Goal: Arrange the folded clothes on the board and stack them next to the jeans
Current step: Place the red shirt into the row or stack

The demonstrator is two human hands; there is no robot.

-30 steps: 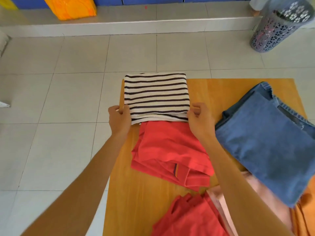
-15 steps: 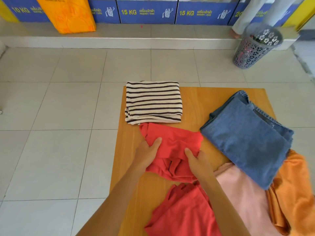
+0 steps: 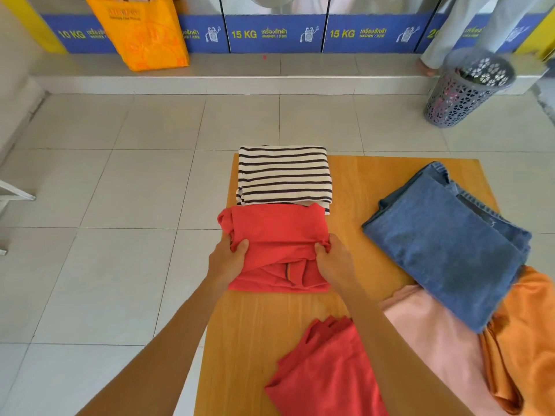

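Left hand: the left hand [image 3: 227, 261] is curled onto the left edge of the folded red garment [image 3: 274, 235], with the cloth bunched under the thumb and fingers.
Right hand: the right hand [image 3: 335, 261] is clenched on the garment's right edge, a fold of red cloth gathered in its fingers.
Red garment: it is held between both hands on the wooden board [image 3: 357, 187], its far edge touching, perhaps slightly overlapping, the striped shirt [image 3: 283, 174]; a small dark tab is seen in its near folds.
Striped shirt: it is laid folded at the board's far left corner.
Jeans: the folded jeans [image 3: 444, 241] are placed on the board's right side, apart from the red garment, with bare board between them.
Other clothes: a second red cloth [image 3: 330, 370] is spread at the near edge; a pink cloth [image 3: 435, 334] and an orange cloth [image 3: 522, 340] are partly covered by the jeans.
Surroundings: a grey perforated basket [image 3: 462, 94] and an orange bag [image 3: 144, 34] are set on the tiled floor [image 3: 120, 205] by the washers.
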